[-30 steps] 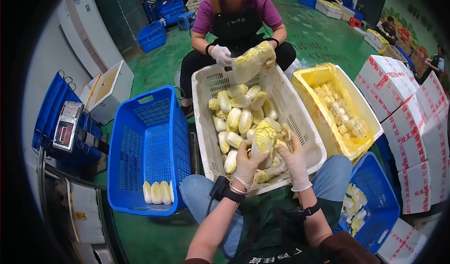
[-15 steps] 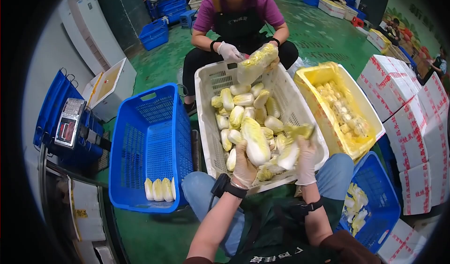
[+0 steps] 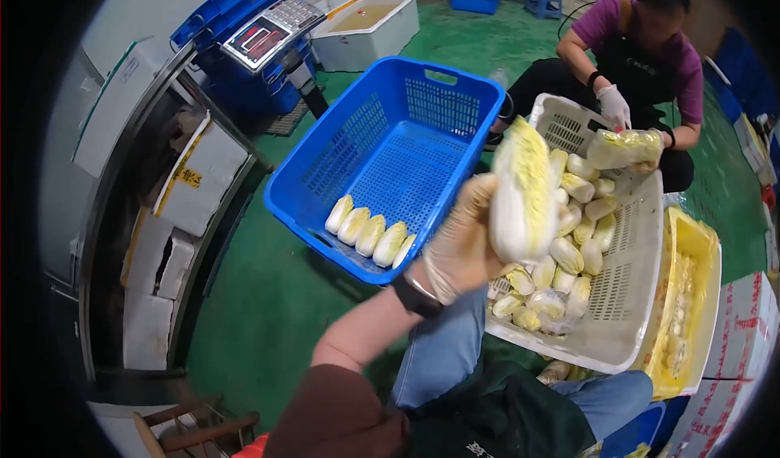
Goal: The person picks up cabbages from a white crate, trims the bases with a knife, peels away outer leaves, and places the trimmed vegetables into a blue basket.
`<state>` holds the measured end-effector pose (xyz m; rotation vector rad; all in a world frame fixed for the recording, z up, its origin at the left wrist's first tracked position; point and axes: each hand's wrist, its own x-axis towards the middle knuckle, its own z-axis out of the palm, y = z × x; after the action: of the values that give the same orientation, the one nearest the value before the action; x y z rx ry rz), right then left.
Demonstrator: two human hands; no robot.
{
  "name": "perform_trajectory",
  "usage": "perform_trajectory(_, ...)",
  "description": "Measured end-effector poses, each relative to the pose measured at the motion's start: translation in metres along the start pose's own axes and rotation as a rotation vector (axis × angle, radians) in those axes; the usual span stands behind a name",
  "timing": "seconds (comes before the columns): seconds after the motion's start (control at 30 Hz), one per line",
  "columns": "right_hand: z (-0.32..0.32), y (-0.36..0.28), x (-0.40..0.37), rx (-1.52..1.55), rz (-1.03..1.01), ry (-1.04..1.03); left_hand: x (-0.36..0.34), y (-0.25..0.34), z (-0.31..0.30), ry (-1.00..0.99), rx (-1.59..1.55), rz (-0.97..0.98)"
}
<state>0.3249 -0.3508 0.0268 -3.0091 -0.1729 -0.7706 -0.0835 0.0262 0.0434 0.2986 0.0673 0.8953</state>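
My left hand [image 3: 463,243], in a clear glove, is closed around a large napa cabbage [image 3: 524,202]. It holds the cabbage upright and slightly tilted, between the blue crate [image 3: 280,206] and the white crate [image 3: 621,356]. Several small napa cabbages [image 3: 370,232] lie in a row along the near side of the blue crate. Many more cabbages [image 3: 566,255] fill the bottom of the white crate. My right hand [image 3: 555,373] shows only in part, low beside the white crate's near edge above my lap; its fingers cannot be made out.
Across the white crate, a person in a purple shirt [image 3: 605,23] holds a bagged cabbage [image 3: 626,147]. A digital scale [image 3: 272,34] and a white foam box [image 3: 366,39] stand behind the blue crate. At right is a yellow-lined box [image 3: 660,295] beside stacked cartons [image 3: 743,320].
My view has turned left. My left hand has lifted the cabbage out of the white crate, toward the blue one. My right hand, earlier holding leaves, has dropped low beside the white crate.
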Motion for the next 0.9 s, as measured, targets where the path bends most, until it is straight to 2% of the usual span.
perform_trajectory(0.03,-0.001,-0.008,-0.004,0.236,-0.025,0.139,-0.003,0.022,-0.010,0.073,0.190,0.118)
perform_trajectory(0.07,0.006,-0.018,-0.007,0.236,-0.030,0.127,-0.006,0.045,-0.027,0.122,0.309,0.172)
perform_trajectory(0.13,0.023,-0.043,-0.013,0.578,-0.260,0.185,-0.016,0.090,-0.049,0.216,0.514,0.127)
perform_trajectory(0.17,0.010,-0.075,-0.020,0.683,-0.174,-0.013,-0.015,0.116,-0.083,0.279,0.801,0.201)
perform_trajectory(0.23,0.003,-0.117,-0.035,0.719,-0.279,-0.022,-0.026,0.168,-0.141,0.668,1.308,-0.033)
perform_trajectory(0.27,0.004,-0.139,-0.040,0.747,-0.362,-0.014,-0.031,0.179,-0.158,0.808,1.465,-0.087)
perform_trajectory(0.3,0.017,-0.154,-0.043,0.951,-0.454,-0.052,-0.038,0.187,-0.174,0.905,1.603,-0.183)
perform_trajectory(0.33,0.030,-0.166,-0.042,0.970,-0.491,-0.077,-0.044,0.196,-0.184,0.946,1.771,-0.381)
perform_trajectory(0.37,0.042,-0.177,-0.040,0.755,-0.625,-0.027,-0.050,0.203,-0.203,0.914,1.951,-0.533)
perform_trajectory(0.4,0.052,-0.189,-0.039,0.530,-0.748,0.035,-0.054,0.204,-0.223,0.931,1.987,-0.669)
perform_trajectory(0.43,0.029,-0.216,-0.055,0.618,-0.701,-0.096,-0.056,0.202,-0.241,0.918,1.942,-0.777)
perform_trajectory(0.47,0.029,-0.238,-0.059,0.604,-0.726,-0.101,-0.056,0.197,-0.254,0.888,1.893,-0.887)
perform_trajectory(0.57,0.076,-0.278,-0.082,0.918,-0.687,-0.514,-0.051,0.170,-0.283,0.813,1.808,-0.961)
perform_trajectory(0.6,0.087,-0.282,-0.091,1.007,-0.640,-0.636,-0.045,0.164,-0.287,0.760,1.859,-1.072)
perform_trajectory(0.63,0.092,-0.293,-0.102,0.907,-0.691,-0.700,-0.039,0.155,-0.264,0.706,1.885,-1.080)
perform_trajectory(0.67,0.049,-0.324,-0.135,0.933,-0.470,-0.874,-0.040,0.145,-0.280,0.685,1.786,-1.135)
perform_trajectory(0.7,0.079,-0.330,-0.135,1.030,-0.653,-0.965,-0.039,0.138,-0.297,0.658,1.692,-1.191)
perform_trajectory(0.73,0.119,-0.335,-0.137,0.959,-0.705,-0.938,-0.034,0.135,-0.303,0.602,1.642,-1.324)
perform_trajectory(0.77,0.128,-0.352,-0.147,0.937,-0.679,-1.072,-0.038,0.135,-0.317,0.623,1.619,-1.297)
perform_trajectory(0.8,0.141,-0.368,-0.159,0.919,-0.704,-1.122,-0.044,0.131,-0.334,0.661,1.598,-1.271)
perform_trajectory(0.83,0.141,-0.386,-0.172,0.830,-0.726,-1.114,-0.052,0.132,-0.352,0.640,1.584,-1.208)
perform_trajectory(0.87,0.185,-0.391,-0.181,0.804,-0.812,-1.047,-0.056,0.132,-0.364,0.632,1.566,-1.142)
perform_trajectory(0.9,0.213,-0.402,-0.193,0.781,-0.881,-0.986,-0.055,0.132,-0.366,0.684,1.533,-1.179)
